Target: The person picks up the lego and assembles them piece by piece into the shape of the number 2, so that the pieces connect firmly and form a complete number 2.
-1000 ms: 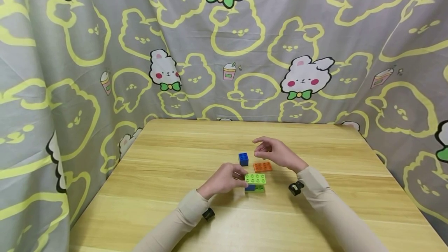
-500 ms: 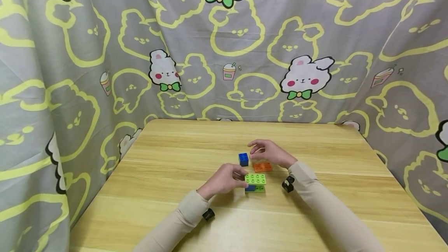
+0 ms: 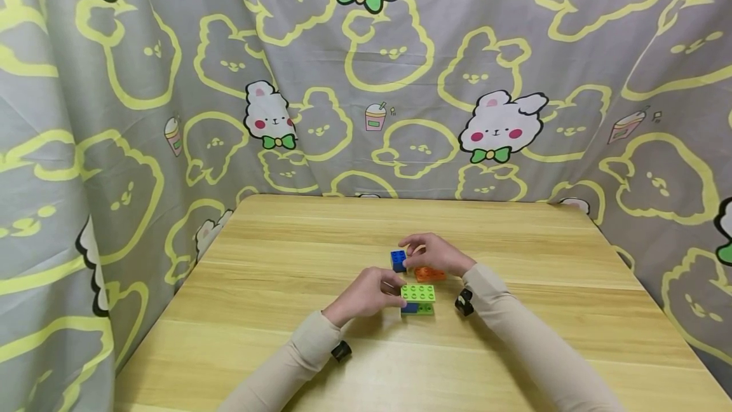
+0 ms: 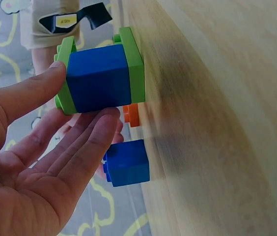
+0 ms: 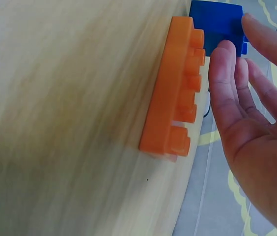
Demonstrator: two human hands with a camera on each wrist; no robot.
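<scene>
My left hand (image 3: 368, 291) holds a small stack of toy building blocks from its left side. A lime-green plate (image 3: 420, 292) tops the stack, a blue brick (image 4: 99, 78) sits in the middle, and another green plate (image 4: 132, 66) lies underneath. In the left wrist view, the thumb presses the upper plate while fingers touch the blue brick. Farther back, my right hand (image 3: 439, 254) is at a loose blue brick (image 3: 398, 260), thumb and fingers spread about its right side. Whether they touch it is hard to tell. Below that hand lies an orange block (image 5: 170, 88).
All the blocks stand close together on a wooden table (image 3: 274, 259). A patterned curtain (image 3: 320, 81) hangs behind the table and along both sides. A black strap (image 3: 464, 302) shows at the right wrist.
My right hand has moved left and slightly toward me, from beyond the orange block to the loose blue brick, partly covering the orange block. The left hand and the stack have stayed put.
</scene>
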